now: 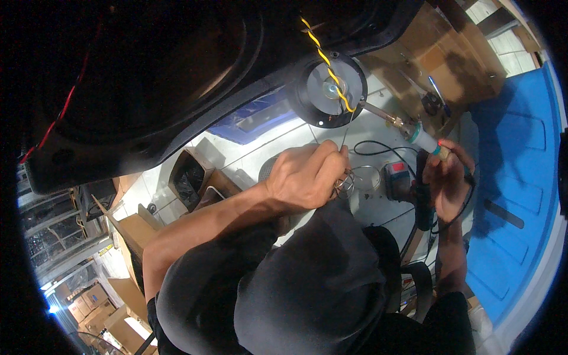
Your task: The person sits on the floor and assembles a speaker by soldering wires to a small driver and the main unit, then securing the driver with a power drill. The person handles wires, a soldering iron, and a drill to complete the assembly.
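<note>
My right hand (449, 186) is closed round the handle of a soldering iron (423, 139). The iron points up and left, its tip right beside the lower end of a twisted yellow-and-black wire (323, 56); contact cannot be told. Behind that end is a round speaker (318, 102) with a black rim and grey centre. In my closed left hand (307, 174) is a thin coil of solder wire (345, 188), loops hanging below the fingers. One straight length rises from this hand toward the iron tip and the wire end.
A large black moulded shell (177, 71) spans the top left, with a red-and-black wire (62, 112) across it. Upper right is a cardboard box (467, 35) near a blue pen (438, 93). A blue plastic panel (509, 177) stands at right. A cordless drill (397, 180) lies beyond my knees.
</note>
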Demonstrator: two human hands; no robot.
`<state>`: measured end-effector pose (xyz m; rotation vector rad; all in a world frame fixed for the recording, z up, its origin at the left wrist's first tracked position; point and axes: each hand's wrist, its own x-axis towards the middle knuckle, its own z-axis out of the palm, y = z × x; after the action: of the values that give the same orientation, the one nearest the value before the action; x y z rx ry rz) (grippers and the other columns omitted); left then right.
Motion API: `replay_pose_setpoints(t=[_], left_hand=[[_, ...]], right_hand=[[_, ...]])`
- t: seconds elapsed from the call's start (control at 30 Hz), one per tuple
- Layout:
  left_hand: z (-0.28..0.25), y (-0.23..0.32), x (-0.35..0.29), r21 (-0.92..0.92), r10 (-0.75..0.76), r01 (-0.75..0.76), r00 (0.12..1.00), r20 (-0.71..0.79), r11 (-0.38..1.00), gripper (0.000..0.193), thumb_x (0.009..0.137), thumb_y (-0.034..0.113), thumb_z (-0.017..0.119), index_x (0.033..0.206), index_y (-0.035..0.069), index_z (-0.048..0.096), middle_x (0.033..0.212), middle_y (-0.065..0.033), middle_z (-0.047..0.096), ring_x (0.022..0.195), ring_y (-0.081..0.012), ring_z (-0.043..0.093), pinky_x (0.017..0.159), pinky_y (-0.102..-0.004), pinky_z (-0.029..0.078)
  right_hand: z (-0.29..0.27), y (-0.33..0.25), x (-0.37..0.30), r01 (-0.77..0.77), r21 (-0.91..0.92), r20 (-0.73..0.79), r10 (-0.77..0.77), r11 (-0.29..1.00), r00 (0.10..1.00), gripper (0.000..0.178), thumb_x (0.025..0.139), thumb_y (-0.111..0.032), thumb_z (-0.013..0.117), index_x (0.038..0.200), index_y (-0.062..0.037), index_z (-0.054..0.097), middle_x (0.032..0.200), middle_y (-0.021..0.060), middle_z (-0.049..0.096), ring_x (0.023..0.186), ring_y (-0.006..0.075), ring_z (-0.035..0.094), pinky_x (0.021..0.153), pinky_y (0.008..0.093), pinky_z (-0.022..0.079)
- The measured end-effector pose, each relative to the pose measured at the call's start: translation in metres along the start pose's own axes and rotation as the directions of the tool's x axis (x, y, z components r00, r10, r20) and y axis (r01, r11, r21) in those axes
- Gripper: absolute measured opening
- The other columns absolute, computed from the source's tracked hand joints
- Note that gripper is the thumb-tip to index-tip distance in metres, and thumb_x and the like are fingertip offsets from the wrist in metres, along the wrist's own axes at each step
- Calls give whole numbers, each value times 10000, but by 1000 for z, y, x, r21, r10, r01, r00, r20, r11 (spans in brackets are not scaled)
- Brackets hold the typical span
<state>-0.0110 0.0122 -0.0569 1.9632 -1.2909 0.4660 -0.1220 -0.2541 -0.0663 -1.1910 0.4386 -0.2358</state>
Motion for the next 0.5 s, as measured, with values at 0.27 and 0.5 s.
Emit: replay_pose_setpoints(t=[0.27, 0.5], left_hand=[[0, -2, 0, -31, 7, -6, 1000, 13, 999, 152, 754, -27, 691, 858, -62, 585, 715, -120, 549, 513, -204, 581, 425, -322, 464], [4, -1, -3, -10, -15, 15, 1000, -19, 1000, 160, 752, -33, 688, 879, -70, 598, 726, -127, 560, 503, -210, 574, 420, -326, 457]], right_hand=[[-4, 6, -4, 68, -12, 76, -67, 998, 995, 420, 916, -251, 673, 1190, 61, 606, 823, 146, 652, 664, 229, 630, 553, 333, 520], [-4, 7, -8, 64, 8, 59, -64, 998, 996, 427, 917, -242, 673, 1210, 59, 598, 850, 166, 661, 677, 230, 626, 600, 340, 514]])
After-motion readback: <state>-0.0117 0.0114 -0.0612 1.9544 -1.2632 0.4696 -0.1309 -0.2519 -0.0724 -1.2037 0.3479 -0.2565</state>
